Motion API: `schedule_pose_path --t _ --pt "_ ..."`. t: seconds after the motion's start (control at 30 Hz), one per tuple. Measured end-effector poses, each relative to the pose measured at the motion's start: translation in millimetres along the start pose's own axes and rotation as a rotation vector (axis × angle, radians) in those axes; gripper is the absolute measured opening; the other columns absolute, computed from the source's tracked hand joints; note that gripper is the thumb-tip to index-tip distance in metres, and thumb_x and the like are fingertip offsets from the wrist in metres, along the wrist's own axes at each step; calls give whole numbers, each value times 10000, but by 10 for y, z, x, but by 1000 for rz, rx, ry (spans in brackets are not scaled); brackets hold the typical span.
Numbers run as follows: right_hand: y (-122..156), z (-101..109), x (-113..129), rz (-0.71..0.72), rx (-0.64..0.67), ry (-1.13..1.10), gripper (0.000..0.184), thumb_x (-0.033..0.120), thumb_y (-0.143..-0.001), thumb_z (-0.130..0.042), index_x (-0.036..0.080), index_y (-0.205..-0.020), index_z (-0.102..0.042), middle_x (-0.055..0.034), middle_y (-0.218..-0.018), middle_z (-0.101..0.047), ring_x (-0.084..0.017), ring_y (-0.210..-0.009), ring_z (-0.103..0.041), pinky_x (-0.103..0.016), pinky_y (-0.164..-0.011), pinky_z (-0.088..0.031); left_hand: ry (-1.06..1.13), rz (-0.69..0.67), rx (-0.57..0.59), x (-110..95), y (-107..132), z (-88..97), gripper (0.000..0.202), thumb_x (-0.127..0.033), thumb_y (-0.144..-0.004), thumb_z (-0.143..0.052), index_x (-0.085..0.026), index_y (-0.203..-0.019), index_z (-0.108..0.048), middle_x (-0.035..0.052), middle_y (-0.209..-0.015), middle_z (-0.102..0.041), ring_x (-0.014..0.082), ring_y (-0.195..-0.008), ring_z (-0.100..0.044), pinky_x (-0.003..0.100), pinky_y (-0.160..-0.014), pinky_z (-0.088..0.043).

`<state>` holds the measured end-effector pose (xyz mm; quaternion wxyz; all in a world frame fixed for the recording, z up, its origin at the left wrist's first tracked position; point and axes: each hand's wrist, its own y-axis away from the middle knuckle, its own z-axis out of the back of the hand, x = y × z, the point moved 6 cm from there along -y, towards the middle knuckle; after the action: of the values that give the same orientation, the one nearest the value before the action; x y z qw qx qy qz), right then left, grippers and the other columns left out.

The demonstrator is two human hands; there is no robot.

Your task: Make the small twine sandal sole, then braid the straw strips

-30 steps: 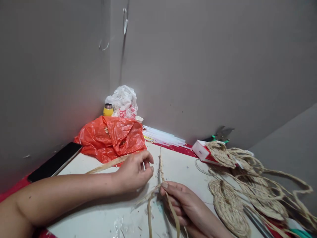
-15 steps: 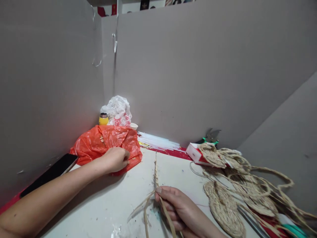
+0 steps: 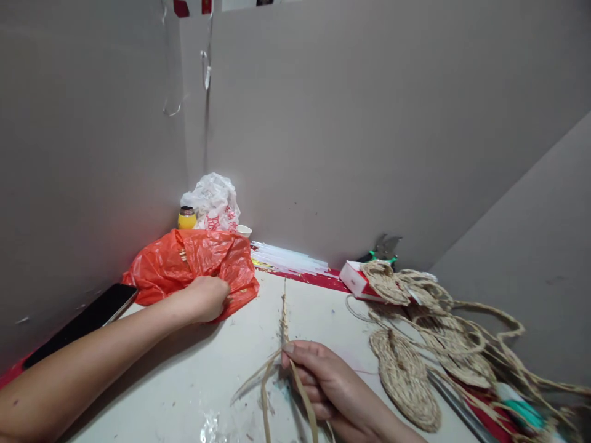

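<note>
Between the thumb and fingers of my right hand [image 3: 323, 375] is the lower part of a narrow, pale straw braid [image 3: 285, 317]. It points away from me, thin end up, and several loose flat strips fan out below the pinch. My left hand [image 3: 205, 298] is at the front opening of a crumpled orange-red plastic bag [image 3: 154, 264]. Its fingers are curled and partly hidden at the bag, so what they grip is unclear. Some light-coloured pieces show through a gap in the bag.
Coiled woven rope soles [image 3: 406, 381] and loose cord lie at right, near a small white-and-red box [image 3: 355, 280] and green-handled pruners [image 3: 385, 249]. Translucent sticks [image 3: 290, 258] lie at the back. A phone [image 3: 87, 320], yellow jar [image 3: 186, 218] and white bag [image 3: 215, 200] are at left. Grey panels enclose the table.
The whole view has shifted slightly, so things appear a little further left and higher. My left hand stays at the orange-red bag, and my right hand keeps its pinch on the braid.
</note>
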<state>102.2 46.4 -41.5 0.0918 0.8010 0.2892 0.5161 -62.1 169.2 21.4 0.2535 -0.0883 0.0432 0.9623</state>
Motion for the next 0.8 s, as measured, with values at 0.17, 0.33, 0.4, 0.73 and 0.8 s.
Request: schedule_pose_path --t 0.17,0.33,0.4,0.73,0.8 --pt "1 -13 24 34 -4 14 289 396 -745 -681 143 -700 -547 127 -454 -217 -13 -375 -73 -158 -334 -24 691 -72 124 -203 52 -6 153 -308 -686 -613 -182 -686 -527 -12 -600 -582 127 -542 -551 217 -503 -391" --pt "27 -44 84 87 -46 60 274 377 -717 -700 136 -728 -572 130 -437 -244 -14 -362 -96 -167 -330 -36 1411 85 516 -538 210 -289 240 -278 -608 -722 -148 -695 -540 -7 -522 -593 101 -457 -570 162 -413 -396" --pt "30 -51 94 98 -47 64 280 381 -709 -707 146 -719 -555 130 -435 -254 -14 -359 -104 -167 -328 -44 1462 146 577 -616 261 -425 234 -247 -588 -733 -128 -685 -557 39 -553 -640 109 -456 -593 149 -391 -396" --pt "0 -12 70 173 -97 251 413 512 -729 -670 177 -600 -466 114 -383 -317 -24 -323 -157 -181 -301 -111 1448 241 529 -631 297 -638 237 -246 -529 -769 -117 -635 -601 12 -467 -611 97 -418 -568 173 -404 -467" --pt "-9 -18 65 166 -97 279 409 513 -725 -674 171 -603 -487 115 -378 -317 -24 -316 -156 -185 -297 -113 1432 237 545 -645 313 -637 232 -257 -533 -765 -109 -634 -617 29 -483 -625 101 -427 -576 185 -423 -479"
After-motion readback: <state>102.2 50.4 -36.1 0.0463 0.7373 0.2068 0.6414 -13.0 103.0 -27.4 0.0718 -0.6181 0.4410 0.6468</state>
